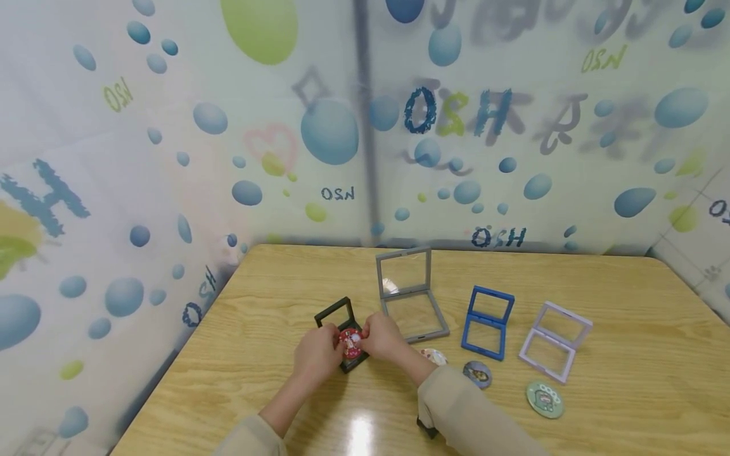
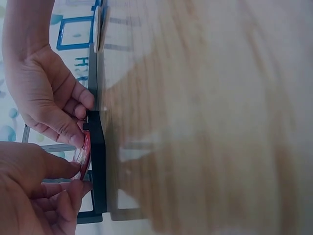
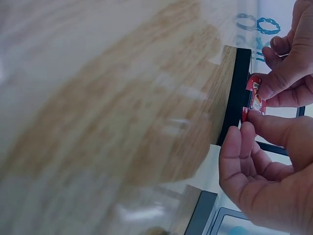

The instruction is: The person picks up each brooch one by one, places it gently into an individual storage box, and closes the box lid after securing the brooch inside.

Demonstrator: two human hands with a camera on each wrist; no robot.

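Both hands, left (image 1: 317, 356) and right (image 1: 383, 337), pinch a red badge (image 1: 351, 342) between curled fingers over the open black frame (image 1: 344, 332) on the worktop (image 1: 627, 380), at 9 o'clock of the grey frame (image 1: 412, 297). Seating the badge looks like the step in hand; next it needs pressing flat and centred.

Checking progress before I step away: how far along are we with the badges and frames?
Done: nothing framed; the grey frame, blue frame and lilac frame lie open, unfilled. In hand: left hand and right hand pinch the red badge over the black frame. Left: three loose badges, including the green badge.
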